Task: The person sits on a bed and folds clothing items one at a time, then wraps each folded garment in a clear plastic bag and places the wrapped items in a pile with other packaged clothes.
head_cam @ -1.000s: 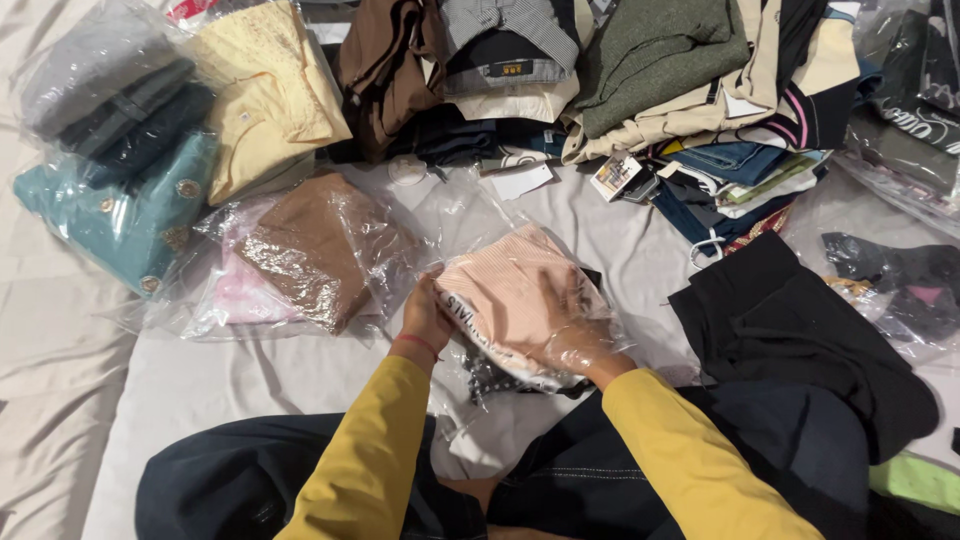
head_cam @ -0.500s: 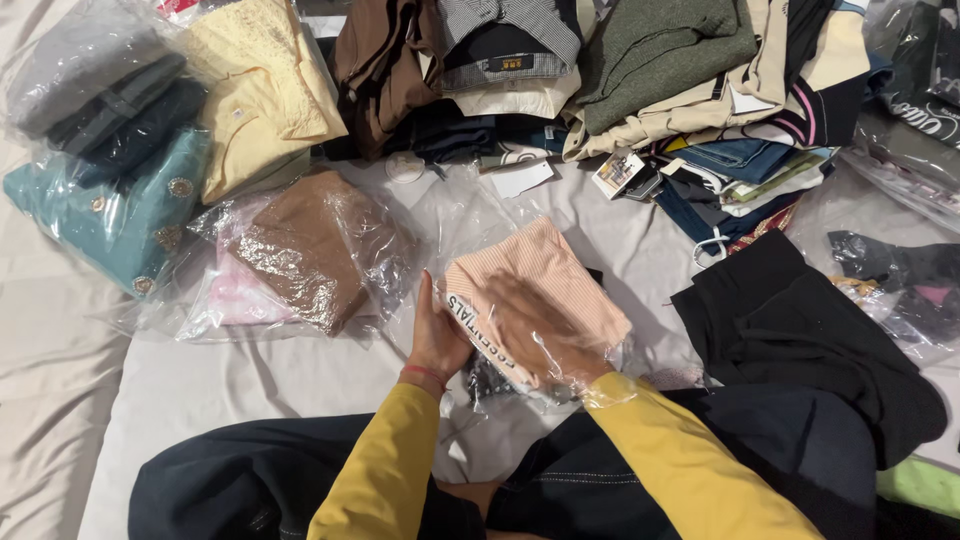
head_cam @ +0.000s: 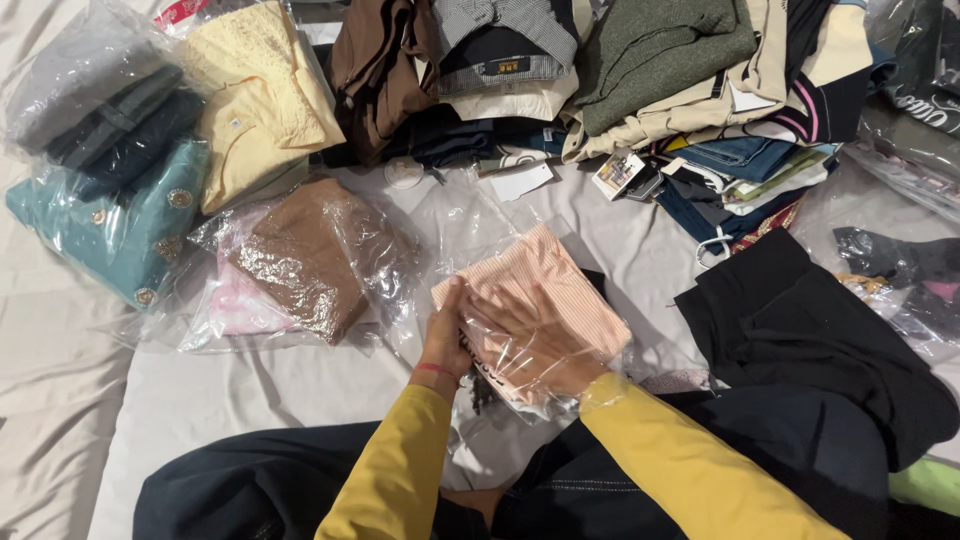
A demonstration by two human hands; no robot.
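A folded pink ribbed garment (head_cam: 548,272) lies on the grey sheet in front of me, partly inside a clear plastic bag (head_cam: 478,215). My right hand (head_cam: 525,345) is inside the bag under the film, lying flat over the garment's near end and holding it. My left hand (head_cam: 445,335) grips the bag's edge along the garment's left side, fingers pointing away from me. Both arms wear yellow sleeves, and a thin red band circles the left wrist.
A bagged brown garment (head_cam: 300,260) over a pink one lies to the left, with bagged teal (head_cam: 110,230), grey and yellow (head_cam: 260,110) clothes beyond. Stacks of folded clothes (head_cam: 660,60) and paper tags (head_cam: 620,172) line the back. Black cloth (head_cam: 820,340) lies right.
The pink garment has slid further into the bag and lies flatter. My right hand has gone under the plastic on top of it, and my left hand has shifted to its left edge.
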